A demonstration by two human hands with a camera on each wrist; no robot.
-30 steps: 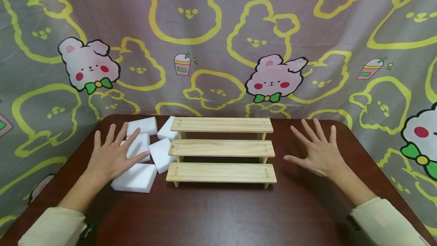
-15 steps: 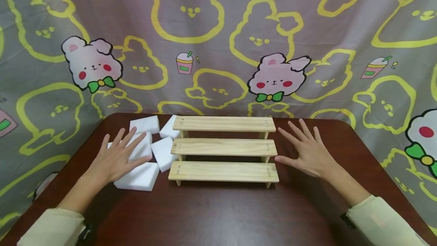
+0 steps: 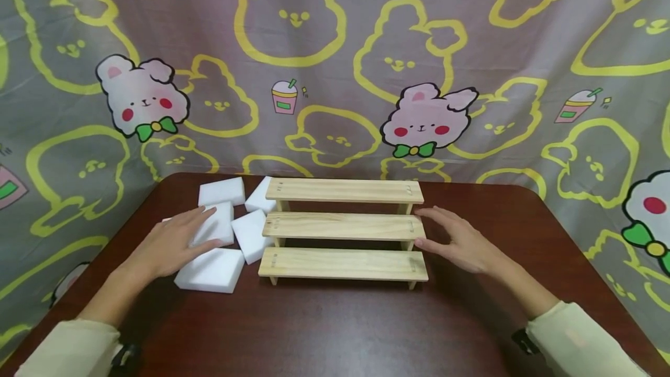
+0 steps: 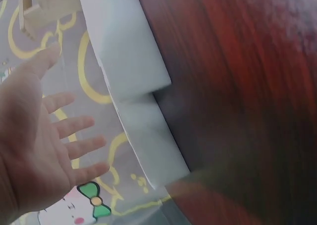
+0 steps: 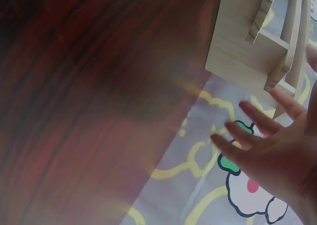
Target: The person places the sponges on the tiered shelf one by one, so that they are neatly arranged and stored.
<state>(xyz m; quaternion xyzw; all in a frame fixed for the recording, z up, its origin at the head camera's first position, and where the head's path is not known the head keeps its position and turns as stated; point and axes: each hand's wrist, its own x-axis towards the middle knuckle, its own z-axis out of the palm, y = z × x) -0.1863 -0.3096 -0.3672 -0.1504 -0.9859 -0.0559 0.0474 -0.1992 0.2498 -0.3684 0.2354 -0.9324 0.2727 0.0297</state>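
- The right hand has been brought inward over the last second and is now held at the right end of a wooden rack; a fingertip and the thumb tip are seen against the end of its middle shelf, though whether wood is being touched cannot be told.
- Its fingers, fanned widely a second ago, have been drawn closer together and slightly bent in the head view; gaps are left between them in the right wrist view, and nothing is pinched.
- The left hand has been flattened and is held over the white blocks. Its fingers are loosely spread, with the thumb set apart, and nothing is gripped; contact with the blocks cannot be confirmed.
- The rack is placed upright toward the back of the bench, its three shelves stepped up toward the patterned curtain.
- At least five blocks are scattered just beside the rack's left end, one of them partly hidden behind it.
- No shift of the rack or the blocks can be made out; only the hands have clearly been moved.
- The work is therefore judged to be at its reaching stage: both hands have been brought near things, but no hold has been taken.
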